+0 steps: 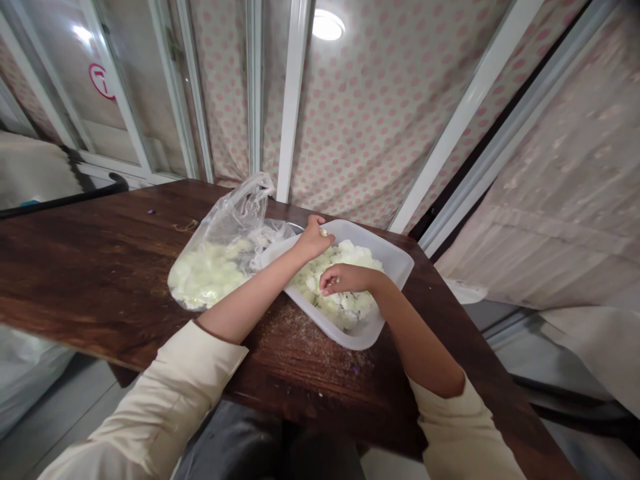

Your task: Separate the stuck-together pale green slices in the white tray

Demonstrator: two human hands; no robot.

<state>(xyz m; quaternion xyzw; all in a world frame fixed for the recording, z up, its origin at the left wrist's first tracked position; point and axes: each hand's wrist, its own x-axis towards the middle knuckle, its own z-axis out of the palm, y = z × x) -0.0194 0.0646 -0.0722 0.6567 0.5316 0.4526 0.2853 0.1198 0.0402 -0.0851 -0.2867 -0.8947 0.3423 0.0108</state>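
A white plastic tub [397,259] holds a heap of small pale yellow-white pieces [356,255] that look like flower heads. Over its far left side is my left hand [314,241], with a small pale piece [324,233] between thumb and fingers. My right hand [345,279] hangs low above the heap, its fingers curled together; whatever they may hold is too small to make out. Left of the tub, a clear plastic bag [213,250] bulges with more of the same pale pieces, its top bunched upward.
Both containers stand on a dark brown wooden table [100,267]. Fine crumbs are scattered in front of the tub. Behind the bag, part of a metal rim [296,228] shows. A loose elastic band [186,226] lies farther left. Glass panels with dotted curtains [350,133] border the far edge.
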